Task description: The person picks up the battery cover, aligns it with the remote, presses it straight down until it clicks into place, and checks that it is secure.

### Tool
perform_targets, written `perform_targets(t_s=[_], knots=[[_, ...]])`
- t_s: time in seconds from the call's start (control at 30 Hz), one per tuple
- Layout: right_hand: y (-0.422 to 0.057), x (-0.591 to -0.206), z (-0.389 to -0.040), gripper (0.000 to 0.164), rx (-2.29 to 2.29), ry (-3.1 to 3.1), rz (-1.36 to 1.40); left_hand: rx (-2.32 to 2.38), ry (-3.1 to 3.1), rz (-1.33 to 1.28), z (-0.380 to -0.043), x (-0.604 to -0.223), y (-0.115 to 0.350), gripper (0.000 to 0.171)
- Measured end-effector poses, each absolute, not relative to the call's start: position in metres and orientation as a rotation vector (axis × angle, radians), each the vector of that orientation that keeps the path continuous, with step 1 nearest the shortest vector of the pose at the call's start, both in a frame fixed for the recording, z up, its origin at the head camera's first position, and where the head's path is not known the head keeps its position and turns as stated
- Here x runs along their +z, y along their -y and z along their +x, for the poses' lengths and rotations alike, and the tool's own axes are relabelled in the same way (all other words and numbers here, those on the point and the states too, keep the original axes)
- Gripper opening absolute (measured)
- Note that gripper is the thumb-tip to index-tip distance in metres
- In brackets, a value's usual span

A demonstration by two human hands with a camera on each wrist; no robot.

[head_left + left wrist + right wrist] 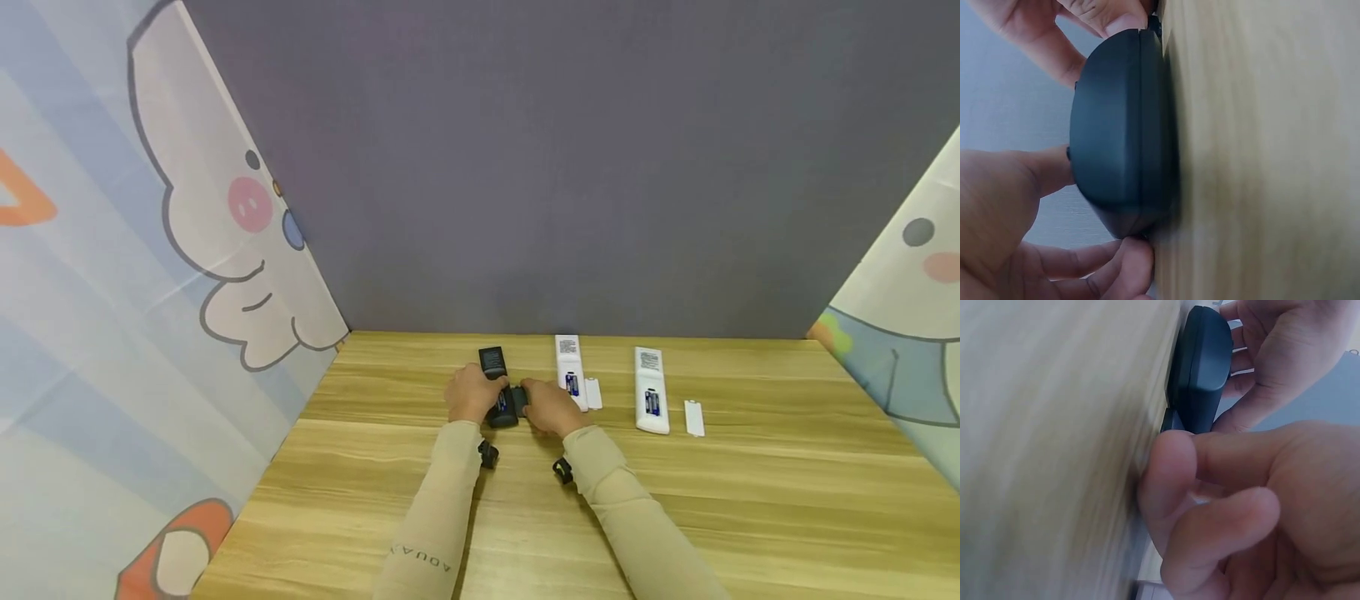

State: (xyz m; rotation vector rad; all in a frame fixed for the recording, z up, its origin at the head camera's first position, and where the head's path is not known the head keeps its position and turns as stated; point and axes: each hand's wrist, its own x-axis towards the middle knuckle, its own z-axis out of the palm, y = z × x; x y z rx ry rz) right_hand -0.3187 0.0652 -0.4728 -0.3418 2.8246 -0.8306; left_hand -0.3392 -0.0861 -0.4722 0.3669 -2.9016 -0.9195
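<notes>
A black remote control [492,360] lies back side up on the table, blue batteries showing in its uncovered compartment. My left hand [468,394] grips it from the left, thumb over the back and fingers along the side; the left wrist view shows the rounded end of the remote [1110,125] close up. Flat beside its right edge is a small black battery cover [519,401]. My right hand [551,406] has its fingertips at that cover and pinches it. In the right wrist view, the curled fingers of the right hand [1222,494] hide most of the cover [1170,420].
Right of my right hand lies a white remote [568,367] with batteries showing and its white cover [593,393] alongside. Farther right are another white remote [650,383] and its cover [694,418]. A grey panel [570,167] stands along the back of the wooden table [787,500].
</notes>
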Motion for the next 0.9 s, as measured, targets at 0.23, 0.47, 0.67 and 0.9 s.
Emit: perform_targets(t_s=[0.23, 0.47, 0.67, 0.9], knots=[[-0.0668, -0.4688, -0.3197, 0.054, -0.880, -2.807, -0.327, -0.979, 2.865, 0.363, -0.3406, -0.4721, 0.0872, 0.046], [-0.0671, -0.4648, -0.3189, 0.051, -0.900, -2.850, -0.363, -1.017, 2.857, 0.371, -0.3430, -0.4722, 0.0876, 0.042], [-0.0659, -0.4649, -0.3180, 0.048, -0.876, -2.923, -0.386, -1.052, 2.849, 0.395, -0.3432, -0.4743, 0.0877, 0.043], [-0.0645, -0.4676, -0.3161, 0.032, -0.868, -3.041, -0.412, -1.079, 2.858, 0.390, -0.3424, -0.4772, 0.0883, 0.045]])
